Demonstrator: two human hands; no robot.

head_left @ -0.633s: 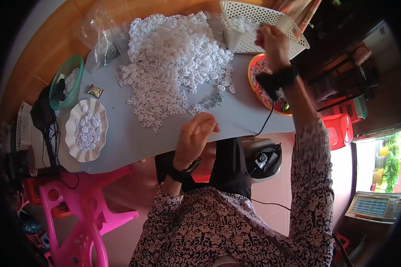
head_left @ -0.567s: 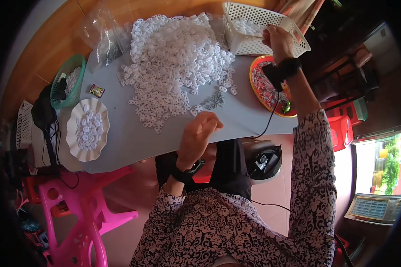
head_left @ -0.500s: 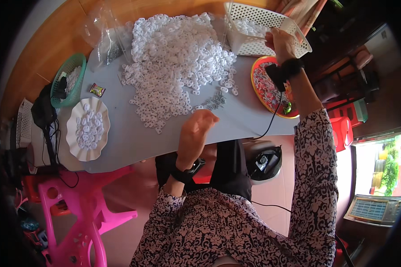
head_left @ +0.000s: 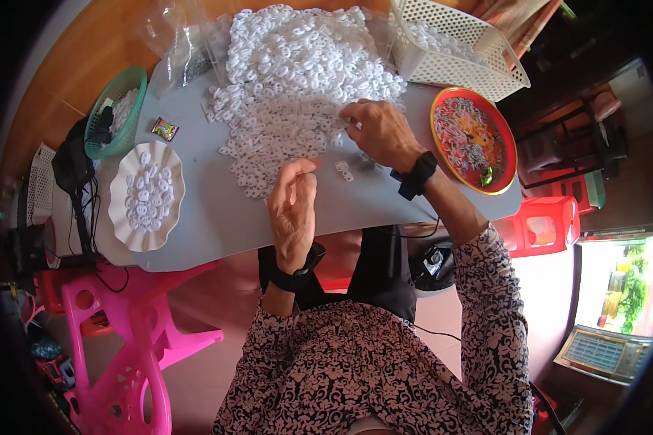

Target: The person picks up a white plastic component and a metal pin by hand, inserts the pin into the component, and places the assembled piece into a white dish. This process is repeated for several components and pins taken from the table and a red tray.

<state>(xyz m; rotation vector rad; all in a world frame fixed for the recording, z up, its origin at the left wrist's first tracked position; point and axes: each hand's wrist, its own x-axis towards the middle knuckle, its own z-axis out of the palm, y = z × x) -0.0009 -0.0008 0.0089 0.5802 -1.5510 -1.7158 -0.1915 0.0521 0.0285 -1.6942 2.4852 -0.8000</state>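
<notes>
A big heap of small white plastic pieces (head_left: 297, 80) covers the far half of the grey table (head_left: 218, 217). My right hand (head_left: 379, 132) rests at the heap's right edge, fingers curled down among the pieces; whether it grips one is hidden. My left hand (head_left: 294, 206) hovers over the near table edge, fingers loosely bent, its thumb by the loose pieces at the heap's front. Two loose white pieces (head_left: 343, 170) lie between the hands. Each wrist wears a black band.
A white scalloped plate (head_left: 146, 196) with several pieces sits at the left. A green basket (head_left: 116, 109) stands behind it, a white mesh basket (head_left: 457, 47) at the back right, a red round tray (head_left: 473, 139) at the right. A pink stool (head_left: 130, 341) stands below the table.
My right hand has come back from the white mesh basket to the heap's right edge. My left hand has stayed near the table's front edge, shifting only slightly.
</notes>
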